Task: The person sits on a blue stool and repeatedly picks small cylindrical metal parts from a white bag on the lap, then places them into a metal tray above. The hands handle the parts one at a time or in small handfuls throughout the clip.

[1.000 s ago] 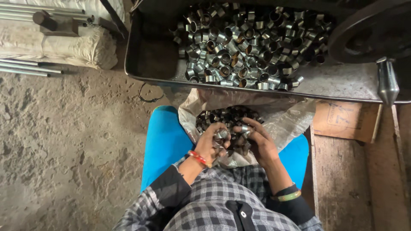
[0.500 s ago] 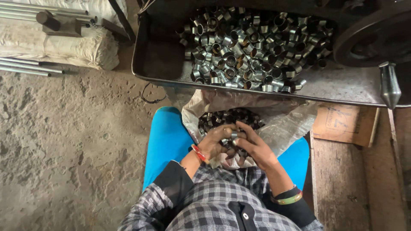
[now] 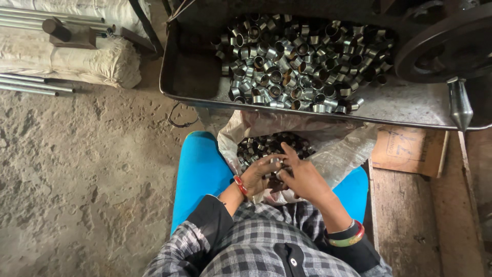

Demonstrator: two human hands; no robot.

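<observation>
Beside the dusty floor (image 3: 77, 195), we see both hands, left hand (image 3: 259, 174) and right hand (image 3: 302, 177), drawn closer over the sack (image 3: 338, 154), fingers now curled around short metal rings (image 3: 269, 149).

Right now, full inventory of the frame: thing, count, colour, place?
metal tray: one, grey steel, top centre
metal rings in tray: many, silver-grey, heaped in tray
plastic bag: one, clear, on lap below tray
metal rings in bag: many, dark grey, inside bag
metal rods: several, grey, left edge
white sacks: stacked, off-white, top left
wheel: one, dark metal, top right
cardboard box: one, brown, right
left hand: one, fingering rings over bag
right hand: one, fingering rings beside left
</observation>
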